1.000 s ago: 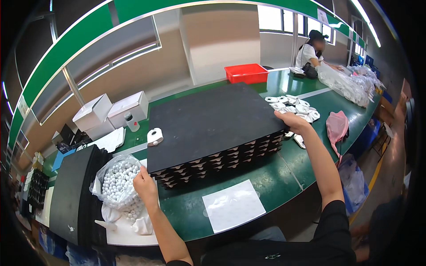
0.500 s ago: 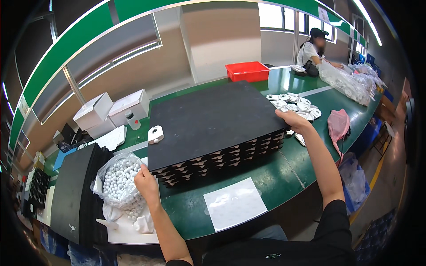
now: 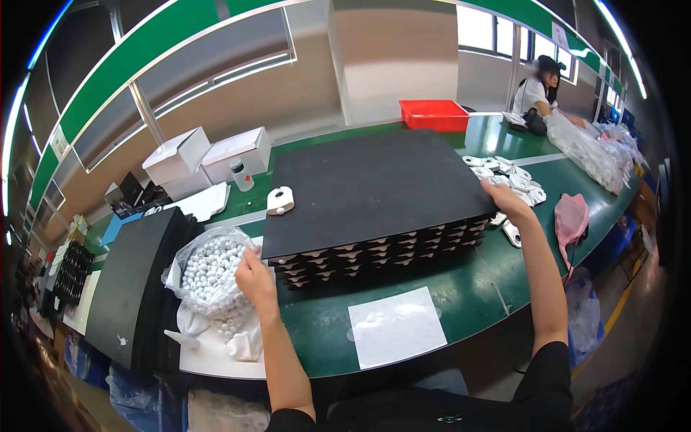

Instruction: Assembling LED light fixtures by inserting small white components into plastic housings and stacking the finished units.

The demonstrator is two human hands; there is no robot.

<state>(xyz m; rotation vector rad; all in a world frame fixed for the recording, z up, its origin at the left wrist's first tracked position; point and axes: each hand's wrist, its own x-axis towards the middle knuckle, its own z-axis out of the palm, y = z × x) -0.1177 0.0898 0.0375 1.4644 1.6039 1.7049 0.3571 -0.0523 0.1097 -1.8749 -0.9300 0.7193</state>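
A large flat black board (image 3: 374, 187) lies on top of a stack of black trays (image 3: 381, 255). White parts peek out between the layers along the stack's front side. At the board's near left corner, my left hand (image 3: 257, 284) is closed with its fingertips at the edge. My right hand (image 3: 509, 204) grips the right corner, thumb on top and fingers hidden beneath. Against the board's left edge sits a white part with a round hole (image 3: 281, 200). Beside my left hand, a clear plastic bag (image 3: 210, 272) is full of small white balls.
Several white parts (image 3: 515, 180) lie right of the stack, near a pink pouch (image 3: 571, 219). A white sheet (image 3: 397, 327) lies in front. More black boards (image 3: 133, 281) stand left; white boxes (image 3: 237, 153) and a red bin (image 3: 435, 115) are behind. A person (image 3: 540, 90) sits far right.
The whole view has shifted, with the scene sitting farther right. Both hands stay at the same corners of the board. The distant person's head has turned.
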